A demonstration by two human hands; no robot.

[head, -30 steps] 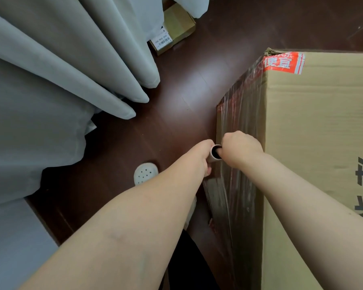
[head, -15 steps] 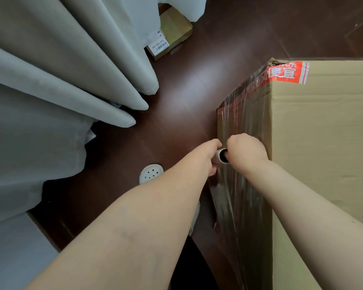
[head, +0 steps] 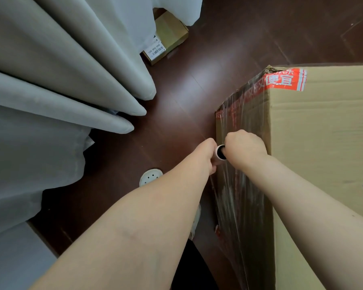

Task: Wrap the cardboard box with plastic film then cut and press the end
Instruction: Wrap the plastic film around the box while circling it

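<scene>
While held, film roll (head: 220, 152) stands upright.

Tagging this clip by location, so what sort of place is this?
Probably a room in a home: long pale grey curtains hang down over a dark brown wood-plank floor, and a small brown cardboard parcel with a barcode label lies beside them.

Matt cardboard box (head: 323, 132), glossy crinkled plastic film (head: 239, 206); polished dark wood floor (head: 228, 38); cloth curtains (head: 50, 80).

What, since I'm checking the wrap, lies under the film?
The box and its red tape show through the film; the left hand, right hand and roll hide some.
</scene>
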